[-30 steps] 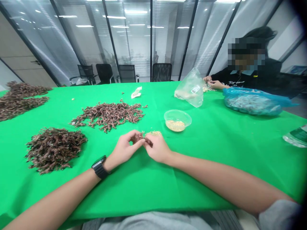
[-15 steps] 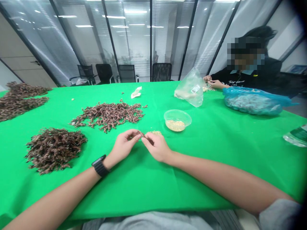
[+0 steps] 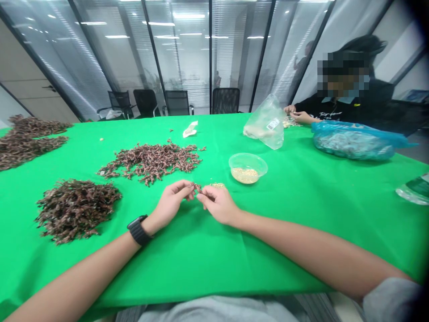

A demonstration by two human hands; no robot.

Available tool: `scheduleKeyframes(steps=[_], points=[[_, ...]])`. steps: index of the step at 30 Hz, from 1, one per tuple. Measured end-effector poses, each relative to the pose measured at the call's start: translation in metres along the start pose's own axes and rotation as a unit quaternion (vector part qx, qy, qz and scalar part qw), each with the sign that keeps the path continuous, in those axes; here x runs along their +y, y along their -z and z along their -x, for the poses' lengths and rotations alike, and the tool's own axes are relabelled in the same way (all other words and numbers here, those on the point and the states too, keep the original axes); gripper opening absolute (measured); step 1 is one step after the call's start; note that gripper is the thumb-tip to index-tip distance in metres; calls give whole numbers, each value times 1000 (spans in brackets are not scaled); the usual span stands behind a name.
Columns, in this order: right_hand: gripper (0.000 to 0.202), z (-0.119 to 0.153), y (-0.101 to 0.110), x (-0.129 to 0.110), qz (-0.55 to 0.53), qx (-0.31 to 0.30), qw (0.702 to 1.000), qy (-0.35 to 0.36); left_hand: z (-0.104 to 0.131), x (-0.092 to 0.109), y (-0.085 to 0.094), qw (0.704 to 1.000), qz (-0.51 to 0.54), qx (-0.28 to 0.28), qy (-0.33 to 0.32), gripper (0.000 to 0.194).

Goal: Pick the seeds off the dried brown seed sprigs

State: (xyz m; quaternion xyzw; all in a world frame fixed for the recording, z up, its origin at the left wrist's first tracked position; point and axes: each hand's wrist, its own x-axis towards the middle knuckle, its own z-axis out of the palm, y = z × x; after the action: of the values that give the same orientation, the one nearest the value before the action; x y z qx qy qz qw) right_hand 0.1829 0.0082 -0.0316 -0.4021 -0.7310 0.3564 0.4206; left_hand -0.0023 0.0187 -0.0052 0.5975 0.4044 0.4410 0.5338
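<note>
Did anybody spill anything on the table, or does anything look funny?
Maybe a little: a small heap of golden grains lies on the green cloth, outside the clear bowl that holds similar bits. It could be there on purpose. A crumpled white scrap lies by itself farther back.

Nothing was legible; the shirt's white lettering [image 3: 331,115] and clear bag's label [image 3: 272,124] were too blurred.

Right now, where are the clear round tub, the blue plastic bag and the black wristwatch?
Clear round tub [image 3: 247,177]: head view, its front wall.
Blue plastic bag [image 3: 355,142]: head view, its bulging middle.
Black wristwatch [image 3: 140,231]: head view, its band.
</note>
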Motion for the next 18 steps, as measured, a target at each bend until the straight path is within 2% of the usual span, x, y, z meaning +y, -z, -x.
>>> scheduleKeyframes(steps=[8, 15, 18], points=[[37, 0, 1, 0, 13, -16, 1000, 15, 2, 2, -2, 985, 135, -24, 108, 17], [34, 0, 0, 5, 10, -29, 999, 9, 1, 1, 0, 968, 189, -32, 161, 11], [32, 1, -1, 8, 2, -43, 999, 7, 0, 4, 2, 963, 192, -56, 178, 9]])
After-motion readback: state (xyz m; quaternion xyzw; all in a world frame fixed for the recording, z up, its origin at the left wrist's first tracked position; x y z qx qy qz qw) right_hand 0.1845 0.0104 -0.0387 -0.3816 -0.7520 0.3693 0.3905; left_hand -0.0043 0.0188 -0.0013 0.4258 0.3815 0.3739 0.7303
